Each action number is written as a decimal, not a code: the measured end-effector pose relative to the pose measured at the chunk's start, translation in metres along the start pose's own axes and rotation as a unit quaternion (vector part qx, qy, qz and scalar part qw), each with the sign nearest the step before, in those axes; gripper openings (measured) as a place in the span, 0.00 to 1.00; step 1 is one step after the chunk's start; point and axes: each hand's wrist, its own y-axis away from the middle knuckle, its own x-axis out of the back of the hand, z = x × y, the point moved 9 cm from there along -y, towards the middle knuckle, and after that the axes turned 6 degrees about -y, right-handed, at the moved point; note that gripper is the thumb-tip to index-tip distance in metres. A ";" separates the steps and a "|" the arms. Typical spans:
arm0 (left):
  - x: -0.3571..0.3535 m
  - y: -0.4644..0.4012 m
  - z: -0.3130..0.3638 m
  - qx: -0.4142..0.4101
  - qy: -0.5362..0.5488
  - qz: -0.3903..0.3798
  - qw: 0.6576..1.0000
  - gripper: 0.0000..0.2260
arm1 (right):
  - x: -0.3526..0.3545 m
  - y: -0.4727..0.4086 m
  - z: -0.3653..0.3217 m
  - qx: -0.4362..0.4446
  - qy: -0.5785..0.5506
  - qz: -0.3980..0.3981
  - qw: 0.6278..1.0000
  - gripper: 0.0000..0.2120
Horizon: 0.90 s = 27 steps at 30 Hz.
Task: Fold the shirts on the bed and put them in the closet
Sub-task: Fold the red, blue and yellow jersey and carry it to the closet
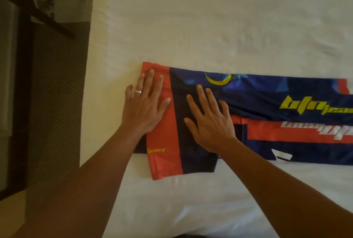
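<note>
A navy and orange sports shirt (267, 104) with yellow and white lettering lies partly folded in a long band across the white bed (210, 18), running off the right edge of the view. My left hand (145, 102), with a ring on one finger, presses flat on the orange end of the shirt, fingers straight. My right hand (208, 119) presses flat on the navy part just beside it, fingers spread. Both hands rest on top of the fabric and grip nothing.
The bed's left edge runs down the view at about a quarter of its width. Beyond it are dark carpet (55, 104) and a dark wooden piece of furniture (23, 8) at the upper left. White sheet surrounds the shirt on the far and near sides.
</note>
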 end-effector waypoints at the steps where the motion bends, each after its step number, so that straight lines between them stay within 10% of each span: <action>1: -0.003 0.001 -0.003 -0.009 -0.010 -0.006 1.000 0.32 | -0.009 0.006 0.003 0.003 0.012 -0.016 1.000 0.32; 6: 0.005 0.009 -0.012 -0.037 -0.034 -0.029 0.998 0.33 | -0.004 0.018 -0.015 0.006 0.012 0.010 1.000 0.33; 10: 0.026 0.024 -0.019 -0.012 -0.072 -0.022 0.997 0.31 | 0.025 0.046 -0.086 0.158 -0.075 0.134 0.975 0.13; 13: 0.041 0.034 -0.021 -0.011 -0.062 0.015 0.998 0.25 | -0.008 0.069 -0.129 0.213 -0.095 -0.009 0.972 0.16; 19: 0.031 0.042 -0.027 0.015 -0.019 -0.012 1.000 0.20 | -0.030 0.066 -0.140 0.084 -0.034 -0.127 0.988 0.20; 23: 0.040 0.043 -0.027 0.064 0.057 0.006 0.996 0.19 | -0.021 0.057 -0.122 0.001 -0.196 -0.169 0.966 0.08; 27: 0.054 0.033 -0.025 0.099 0.116 0.027 0.988 0.15 | -0.008 0.038 -0.077 -0.118 -0.366 -0.192 0.903 0.20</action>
